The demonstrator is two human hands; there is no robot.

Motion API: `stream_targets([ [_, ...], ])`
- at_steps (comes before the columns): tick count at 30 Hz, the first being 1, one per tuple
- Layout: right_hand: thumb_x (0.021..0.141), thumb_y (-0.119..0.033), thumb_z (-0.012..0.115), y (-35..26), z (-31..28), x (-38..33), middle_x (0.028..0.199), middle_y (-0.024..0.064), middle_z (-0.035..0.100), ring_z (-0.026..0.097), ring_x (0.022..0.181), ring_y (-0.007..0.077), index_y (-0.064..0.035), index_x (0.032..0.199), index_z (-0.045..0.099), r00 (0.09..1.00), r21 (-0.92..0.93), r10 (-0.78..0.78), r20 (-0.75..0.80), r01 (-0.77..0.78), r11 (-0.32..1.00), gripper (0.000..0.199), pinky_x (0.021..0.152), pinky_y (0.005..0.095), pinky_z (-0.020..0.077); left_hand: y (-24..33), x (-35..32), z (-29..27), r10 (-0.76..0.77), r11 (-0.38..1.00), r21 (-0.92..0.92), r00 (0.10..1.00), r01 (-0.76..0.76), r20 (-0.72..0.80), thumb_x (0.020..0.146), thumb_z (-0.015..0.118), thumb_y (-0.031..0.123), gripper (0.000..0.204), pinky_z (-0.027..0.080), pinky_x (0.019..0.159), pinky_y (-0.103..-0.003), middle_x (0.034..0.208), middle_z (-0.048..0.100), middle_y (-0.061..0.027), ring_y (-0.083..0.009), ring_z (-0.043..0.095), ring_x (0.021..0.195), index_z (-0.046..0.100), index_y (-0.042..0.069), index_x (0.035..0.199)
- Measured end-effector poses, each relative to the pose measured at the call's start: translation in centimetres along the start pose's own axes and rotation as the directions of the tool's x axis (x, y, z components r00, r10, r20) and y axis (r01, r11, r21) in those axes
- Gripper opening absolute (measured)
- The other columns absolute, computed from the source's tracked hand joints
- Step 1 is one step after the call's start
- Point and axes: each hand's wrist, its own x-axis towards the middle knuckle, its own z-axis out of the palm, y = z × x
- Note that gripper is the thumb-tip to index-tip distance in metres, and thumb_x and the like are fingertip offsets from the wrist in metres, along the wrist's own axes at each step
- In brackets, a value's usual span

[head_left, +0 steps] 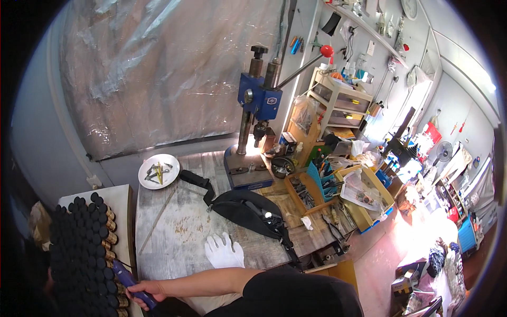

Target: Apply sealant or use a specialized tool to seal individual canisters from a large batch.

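My right forearm comes out of a black sleeve and reaches left across the lower part of the view. My right hand (pixel 147 294) is closed around a slim purple handheld tool (pixel 125 276) whose exact kind I cannot make out. The tool's upper end, with a thin dark tip, lies against rows of gold cylinders with black caps (pixel 90 238), packed tightly on a pale surface at the left. Between the tabletop's near edge and my forearm, a white glove (pixel 224 250) lies flat, fingers spread. My left hand does not show.
On the grey wood-look table (pixel 163 248) are a white plate (pixel 153 180) of small metal pieces, a thin rod (pixel 158 219), a black waist bag (pixel 248 211) and a blue hand press (pixel 259 100). A wooden tray (pixel 303 196), a drawer (pixel 369 190) and pliers (pixel 332 227) crowd the right.
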Motion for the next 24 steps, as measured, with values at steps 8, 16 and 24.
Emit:
stream_targets([
  [8, 0.102, -0.042, 0.057, -0.6, 1.0, -2.2, 0.068, 0.0055, 0.056, 0.058, 0.059, 0.02, -0.01, 0.104, 0.058, 1.0, 0.04, -0.017, 0.012, 0.016, 0.999, 0.032, 0.055, 0.0376, 0.0522, 0.0, -2.5, 1.0, -0.022, 0.89, 0.45, 0.992, 0.077, -0.126, 0.099, 0.067, 0.017, 0.044, 0.054, 0.061, -0.023, 0.093, 0.068, -0.008, -0.0132, 0.066, 0.074, 0.056, 0.006, 0.14],
  [16, 0.098, -0.038, 0.064, -1.5, 2.0, -3.5, 0.068, 0.0074, 0.058, 0.061, 0.058, 0.0233, -0.0077, 0.097, 0.061, 0.996, -0.082, -0.082, 0.036, 0.085, 0.993, 0.031, 0.057, 0.0428, 0.0553, 0.5, -4.1, 1.2, 0.014, 0.697, 0.709, 0.987, 0.105, -0.16, 0.099, 0.068, 0.018, 0.049, 0.046, 0.055, -0.02, 0.087, 0.066, -0.0041, -0.0077, 0.057, 0.063, 0.053, 0.006, 0.143],
  [24, 0.096, -0.03, 0.068, -2.3, 2.2, -4.1, 0.064, 0.0113, 0.062, 0.064, 0.055, 0.0256, -0.0038, 0.095, 0.061, 0.996, -0.183, -0.075, 0.053, 0.083, 0.98, 0.027, 0.055, 0.044, 0.0554, -0.5, -5.4, 2.1, 0.006, 0.553, 0.818, 0.981, 0.16, -0.196, 0.097, 0.07, 0.02, 0.06, 0.05, 0.095, -0.033, 0.133, 0.056, -0.0107, -0.0204, 0.056, 0.115, 0.042, 0.013, 0.151],
])
